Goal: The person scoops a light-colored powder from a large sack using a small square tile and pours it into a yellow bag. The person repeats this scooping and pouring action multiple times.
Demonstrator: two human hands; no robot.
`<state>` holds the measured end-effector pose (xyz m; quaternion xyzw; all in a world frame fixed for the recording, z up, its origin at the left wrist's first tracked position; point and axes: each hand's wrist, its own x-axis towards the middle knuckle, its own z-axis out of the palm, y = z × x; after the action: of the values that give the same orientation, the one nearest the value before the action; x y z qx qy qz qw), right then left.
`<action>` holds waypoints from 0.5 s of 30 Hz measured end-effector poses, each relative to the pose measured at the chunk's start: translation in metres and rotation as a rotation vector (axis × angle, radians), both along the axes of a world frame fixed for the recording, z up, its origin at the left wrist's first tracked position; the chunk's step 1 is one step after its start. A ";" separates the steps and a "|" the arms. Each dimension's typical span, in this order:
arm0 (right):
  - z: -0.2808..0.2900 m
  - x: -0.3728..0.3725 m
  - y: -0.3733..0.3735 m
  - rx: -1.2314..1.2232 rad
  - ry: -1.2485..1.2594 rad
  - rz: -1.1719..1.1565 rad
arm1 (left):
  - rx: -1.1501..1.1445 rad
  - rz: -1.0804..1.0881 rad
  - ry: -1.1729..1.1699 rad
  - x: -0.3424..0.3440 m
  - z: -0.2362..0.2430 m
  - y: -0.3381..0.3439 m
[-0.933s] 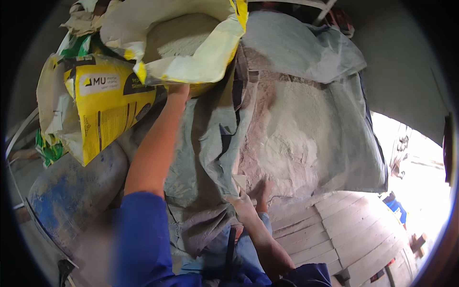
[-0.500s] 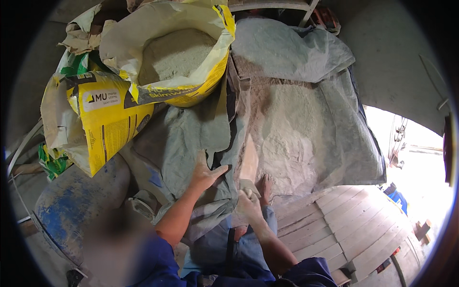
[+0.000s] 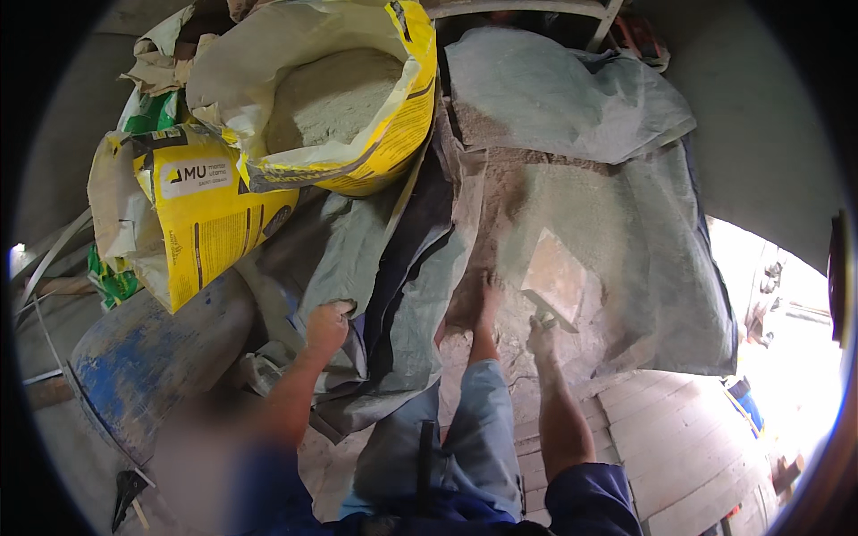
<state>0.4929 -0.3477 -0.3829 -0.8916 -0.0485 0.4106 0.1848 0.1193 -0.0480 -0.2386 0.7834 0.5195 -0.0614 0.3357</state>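
My left hand is closed on the edge of a grey sheet sack at the lower middle. My right hand grips the handle of a flat rectangular trowel, which lies over pale powder spread on the open grey sheeting right of centre. Above my left hand stands an open yellow-and-white bag with powder inside. Another yellow bag leans at the left, with torn paper behind it. My bare foot rests in the powder between my hands.
A blue-stained, dusty barrel is at the lower left. Pale boards form the floor at the lower right. A dull grey wall rises on the right, beside a bright opening. A metal frame crosses the top.
My left hand has come down from the yellow bag onto the grey sheeting. My right hand has swung right, carrying the trowel out over the powder. My foot shows further forward.
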 end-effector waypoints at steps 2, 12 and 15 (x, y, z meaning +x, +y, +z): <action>-0.022 0.013 0.003 -0.077 -0.026 0.042 | -0.059 -0.026 0.077 0.005 0.005 0.006; -0.074 0.077 -0.014 -0.288 0.259 0.037 | -0.166 0.150 0.057 0.063 -0.008 -0.050; -0.070 0.081 -0.031 -0.253 0.084 0.142 | -0.171 0.189 0.020 0.062 -0.011 -0.052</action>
<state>0.5738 -0.3788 -0.4528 -0.8842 -0.0515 0.4622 0.0436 0.1817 -0.0999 -0.2500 0.6987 0.5872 -0.0813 0.4005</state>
